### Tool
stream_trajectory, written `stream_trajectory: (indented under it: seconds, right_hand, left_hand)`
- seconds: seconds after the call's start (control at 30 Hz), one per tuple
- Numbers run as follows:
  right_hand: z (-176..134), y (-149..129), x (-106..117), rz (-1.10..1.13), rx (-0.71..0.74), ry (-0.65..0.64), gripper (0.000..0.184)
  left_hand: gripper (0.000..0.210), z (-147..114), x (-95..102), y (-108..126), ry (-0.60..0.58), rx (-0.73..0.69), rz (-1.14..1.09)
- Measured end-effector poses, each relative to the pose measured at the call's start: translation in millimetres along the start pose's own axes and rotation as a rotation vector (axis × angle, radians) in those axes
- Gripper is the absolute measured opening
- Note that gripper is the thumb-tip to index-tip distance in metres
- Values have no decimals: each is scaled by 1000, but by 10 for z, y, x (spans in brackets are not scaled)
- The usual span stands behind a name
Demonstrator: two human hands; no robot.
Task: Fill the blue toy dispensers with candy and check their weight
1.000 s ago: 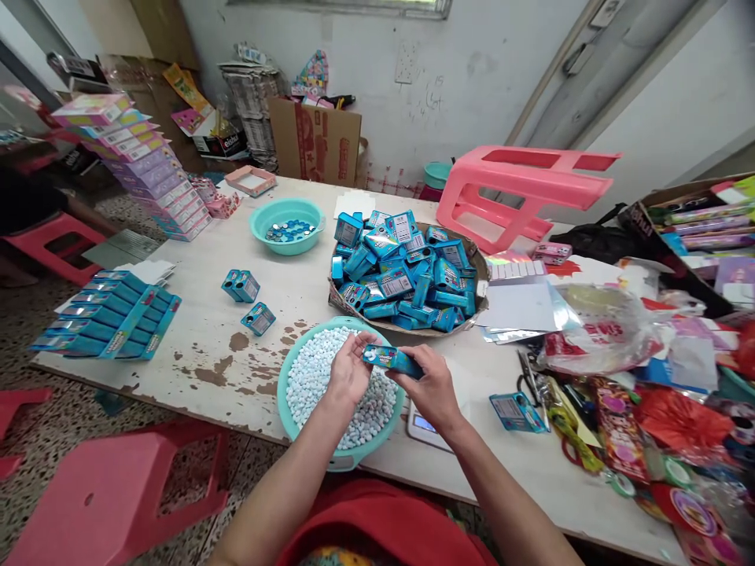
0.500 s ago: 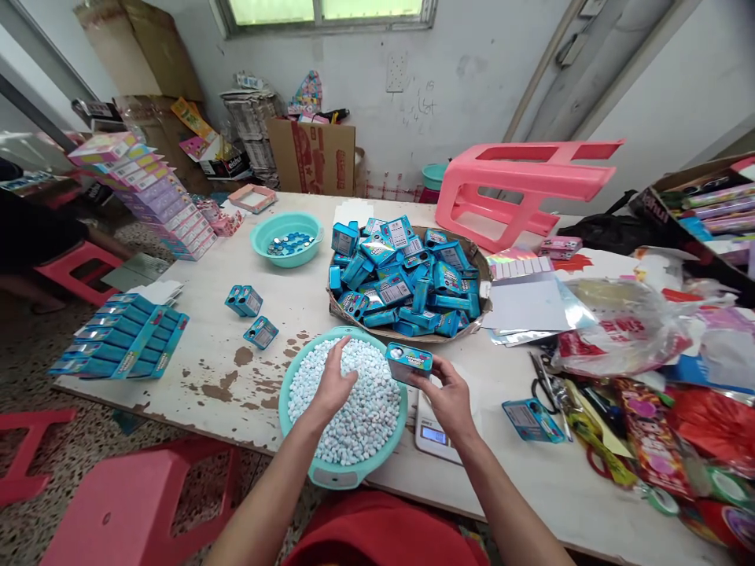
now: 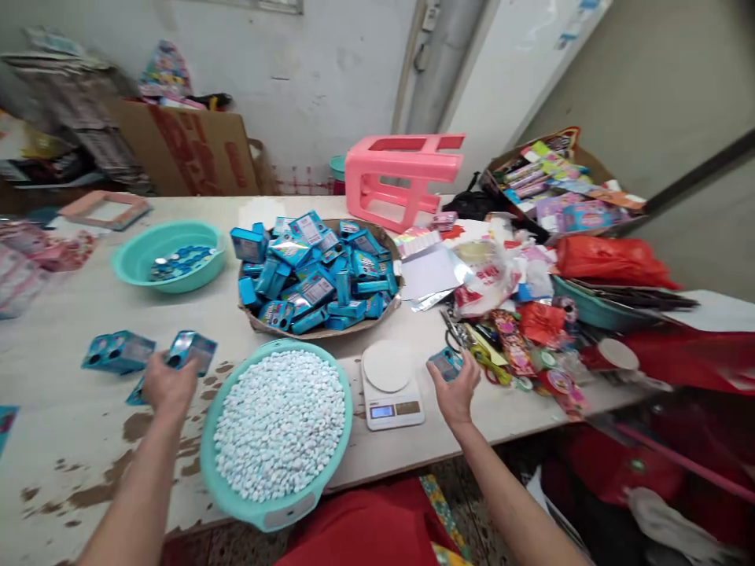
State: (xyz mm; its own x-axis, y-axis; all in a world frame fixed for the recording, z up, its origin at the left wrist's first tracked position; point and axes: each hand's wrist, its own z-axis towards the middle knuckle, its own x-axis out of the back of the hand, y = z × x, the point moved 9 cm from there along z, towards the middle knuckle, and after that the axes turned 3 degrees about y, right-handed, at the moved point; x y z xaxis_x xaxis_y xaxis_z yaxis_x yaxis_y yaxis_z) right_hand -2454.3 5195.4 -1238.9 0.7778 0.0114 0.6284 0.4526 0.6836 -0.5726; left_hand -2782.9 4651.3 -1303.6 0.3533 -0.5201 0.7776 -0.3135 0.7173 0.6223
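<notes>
My left hand (image 3: 171,381) is closed around a small blue candy box (image 3: 197,351) at the left of the table. Close by stand a pair of similar blue boxes (image 3: 121,351), and another lies partly hidden behind the hand. To the right of the scale, my right hand (image 3: 458,391) has its thumb and fingers around a second blue box (image 3: 445,364) low over the table. Between my arms sits a turquoise bowl (image 3: 212,479) full of small white and pale blue candies. A white kitchen scale (image 3: 386,368) with a bare pan stands beside it.
Behind the bowl, a cardboard tray (image 3: 330,334) is heaped with blue boxes. A turquoise basin (image 3: 171,279) with blue discs stands back left. A pink stool (image 3: 406,177) lies at the back. Scissors (image 3: 454,330), plastic bags (image 3: 484,275) and packets crowd the right side.
The view has turned right. My left hand has left the candies and now grips a box at the left. My right hand has moved from above the bowl to a box right of the scale.
</notes>
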Motion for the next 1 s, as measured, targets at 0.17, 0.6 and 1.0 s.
stream_trajectory:
  seconds: [0.17,0.6,1.0]
  right_hand:
    - [143,1180,-1,-46,-296,-72,88]
    - [-8,222,-685,255,-102,-492,50]
    - [-243,436,-665,294,-287,-453,57]
  left_hand:
    - [39,217,-644,-636,-109,249,72]
    - [47,-1726,-594,810,-451,-609,22]
    - [41,-2203,-800,1021,-409,-798,297]
